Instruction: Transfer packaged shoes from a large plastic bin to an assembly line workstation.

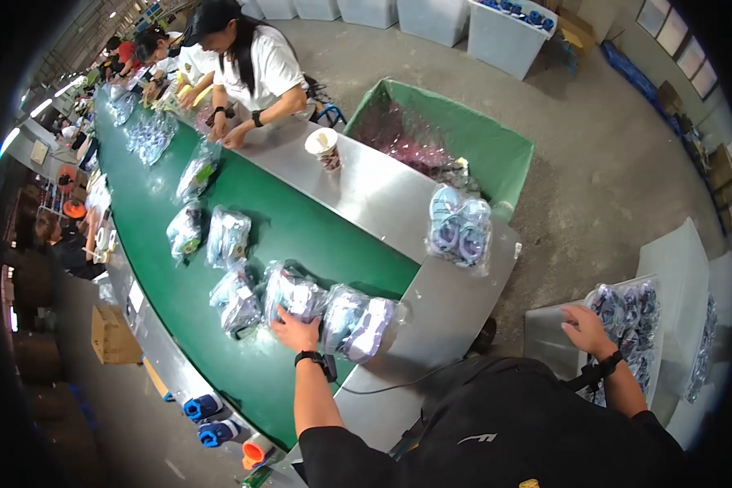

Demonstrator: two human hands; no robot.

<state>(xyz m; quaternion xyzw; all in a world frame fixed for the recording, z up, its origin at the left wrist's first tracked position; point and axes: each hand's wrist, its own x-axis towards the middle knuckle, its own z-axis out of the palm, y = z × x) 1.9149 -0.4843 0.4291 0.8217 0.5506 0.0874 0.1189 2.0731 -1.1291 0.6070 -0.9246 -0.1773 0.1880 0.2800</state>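
Observation:
My left hand [295, 332] is on the near side of a clear-bagged pair of pale blue shoes [291, 291] on the green conveyor belt [260, 366], its fingers bent against the plastic. Touching that bag on the right is another bagged pair [358, 324], light blue and lilac, at the belt's end. A further bagged pair [236, 299] rests just left. Off to the right, my right hand [587, 329] hangs with loosely curled, parted fingers and nothing in it. It is beside a pale bin [549, 329] stacked with bagged shoes [626, 313].
On the metal ledge stand a paper cup [324, 148] and a bagged pair of sandals [459, 226]. Behind is a green bin [504, 163] holding plastic bags. A co-worker [256, 69] handles a bag across the belt. Blue shoes [211, 419] and an orange tape roll [256, 450] sit at the left edge.

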